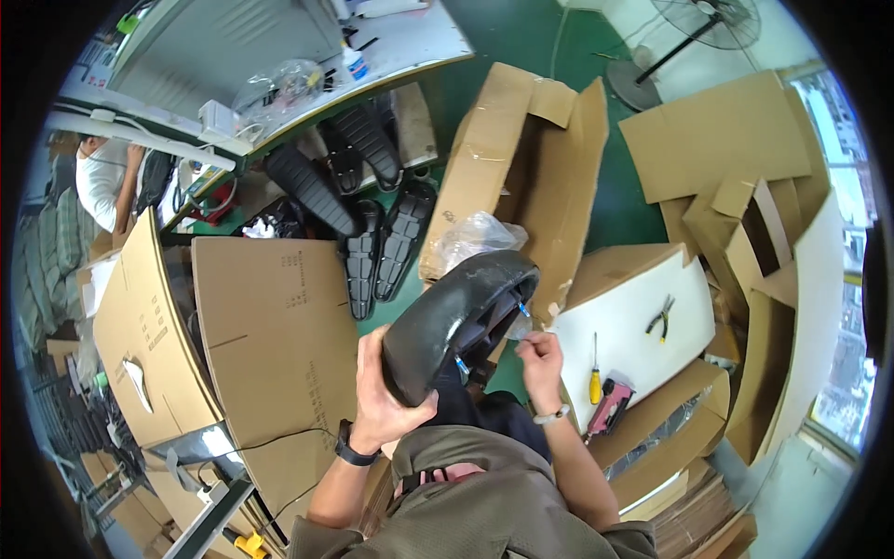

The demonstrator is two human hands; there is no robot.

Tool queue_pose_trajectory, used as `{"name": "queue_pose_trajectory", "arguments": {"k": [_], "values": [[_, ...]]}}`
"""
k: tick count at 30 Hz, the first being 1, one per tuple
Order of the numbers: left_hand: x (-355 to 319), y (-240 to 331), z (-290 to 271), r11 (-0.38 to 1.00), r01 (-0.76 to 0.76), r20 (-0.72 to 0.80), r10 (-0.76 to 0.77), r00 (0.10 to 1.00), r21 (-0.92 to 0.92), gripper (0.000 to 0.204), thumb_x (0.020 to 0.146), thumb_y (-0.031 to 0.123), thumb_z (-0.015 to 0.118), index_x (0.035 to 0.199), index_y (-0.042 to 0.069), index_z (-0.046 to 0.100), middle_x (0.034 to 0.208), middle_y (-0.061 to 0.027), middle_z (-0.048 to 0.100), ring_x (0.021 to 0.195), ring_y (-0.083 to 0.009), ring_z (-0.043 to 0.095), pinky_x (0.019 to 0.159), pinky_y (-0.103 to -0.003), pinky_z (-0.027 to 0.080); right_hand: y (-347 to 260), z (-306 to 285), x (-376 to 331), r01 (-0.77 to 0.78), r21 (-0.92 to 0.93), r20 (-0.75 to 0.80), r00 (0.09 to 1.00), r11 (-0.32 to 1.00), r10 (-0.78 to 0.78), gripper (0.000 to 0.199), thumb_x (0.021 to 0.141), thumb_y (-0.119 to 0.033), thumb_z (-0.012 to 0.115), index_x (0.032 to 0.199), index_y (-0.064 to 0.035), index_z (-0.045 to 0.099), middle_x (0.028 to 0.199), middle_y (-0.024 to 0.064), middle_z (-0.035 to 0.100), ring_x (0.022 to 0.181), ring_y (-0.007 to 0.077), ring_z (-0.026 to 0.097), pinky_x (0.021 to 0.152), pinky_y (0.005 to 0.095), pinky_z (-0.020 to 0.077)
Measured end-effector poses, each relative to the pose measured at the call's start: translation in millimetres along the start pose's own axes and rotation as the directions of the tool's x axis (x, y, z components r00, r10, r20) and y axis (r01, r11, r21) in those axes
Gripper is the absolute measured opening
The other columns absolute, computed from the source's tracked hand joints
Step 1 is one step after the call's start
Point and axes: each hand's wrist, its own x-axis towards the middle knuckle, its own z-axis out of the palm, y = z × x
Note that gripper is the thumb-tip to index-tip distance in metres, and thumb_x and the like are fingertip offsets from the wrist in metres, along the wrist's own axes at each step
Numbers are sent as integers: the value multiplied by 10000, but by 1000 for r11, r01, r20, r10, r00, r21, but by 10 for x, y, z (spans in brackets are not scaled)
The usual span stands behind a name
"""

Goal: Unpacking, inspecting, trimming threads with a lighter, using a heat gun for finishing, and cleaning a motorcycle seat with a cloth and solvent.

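In the middle of the frame, we grasp a curved black padded piece firmly in our left hand, while our right hand, just right of it, pinches a small clear plastic scrap.

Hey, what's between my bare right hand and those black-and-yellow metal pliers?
In the head view, a yellow-handled, thin-shafted screwdriver lies between your right hand and the pliers, on the flat white surface.
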Motion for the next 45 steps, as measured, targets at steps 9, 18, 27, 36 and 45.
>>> {"name": "queue_pose_trajectory", "arguments": {"k": [9,18,27,36,45], "values": [[-292,481,250,910,-373,166,346,924,180,996,520,289,825,1366,-19,398,1297,-221,503,1141,-397,491,983,-502,399,-1279,-390,-629,36,72,53,998,997,-40,161,1000,-129,539,914,-1,580,852,32,631,733,78,584,674,220,473],[-600,860,680,753,-610,178,584,792,248,1008,472,252,878,1331,-23,426,1274,-231,517,1123,-400,523,955,-519,405,-1630,-725,-1554,146,465,178,951,873,-253,566,933,-247,666,1348,44,415,1285,108,543,1174,197,530,1031,340,389],[-806,993,921,589,-749,203,728,655,305,748,782,428,731,1290,-42,449,1289,-236,507,1148,-413,524,953,-543,399,-1908,-647,-1795,439,53,151,884,897,-442,282,858,-94,728,1114,11,669,1106,127,690,1009,243,654,908,350,483],[-789,682,878,664,-703,115,701,704,255,955,705,340,828,1422,-26,313,1386,-270,426,1225,-436,474,1010,-541,386,-1971,-538,-1656,555,-122,296,812,823,-504,250,863,-128,726,1065,13,686,1029,148,704,919,289,682,838,346,513],[-358,348,222,936,-307,60,321,945,-174,1029,806,699,593,1447,-58,318,1421,-241,440,1318,-370,438,1101,-454,333,-2304,-312,-1227,724,-179,558,632,666,-538,202,834,-169,739,971,-29,687,775,142,657,677,333,625,604,407,501]]}}
